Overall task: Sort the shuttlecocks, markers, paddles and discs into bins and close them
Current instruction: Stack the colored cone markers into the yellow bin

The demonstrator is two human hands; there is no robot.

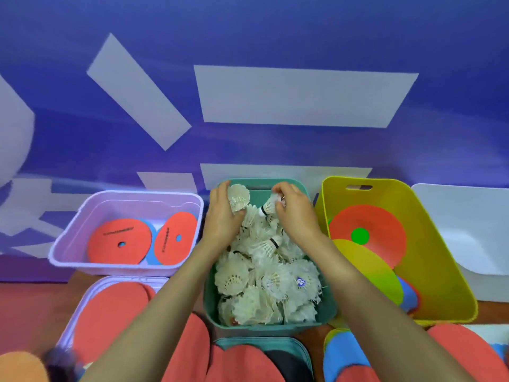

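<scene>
Four bins stand in a row on the red-brown surface in front of you, backed by a blue sheet with pale grey shapes. The yellow bin, right of centre, is the largest in view. It holds a big red disc with a green spot, a yellow-green disc overlapping its near edge, and a blue disc below that. A white bin sits just beside it at the far right (what is inside cannot be made out). At the left, the purple bin has two red holed discs lying side by side over something blue.

Between the purple and yellow bins is the teal bin, heaped with white shuttlecocks, and both your arms reach into it. A purple lid and a teal lid lie nearer you, partly covered by blurred red rounded pieces.

Your left hand is at the bin's far left corner, its fingers curled round one shuttlecock with the feather skirt facing up towards you. Your right hand, near the far rim, pinches a second shuttlecock by its feather end, the black-banded cork pointing down and left at the pile.
</scene>
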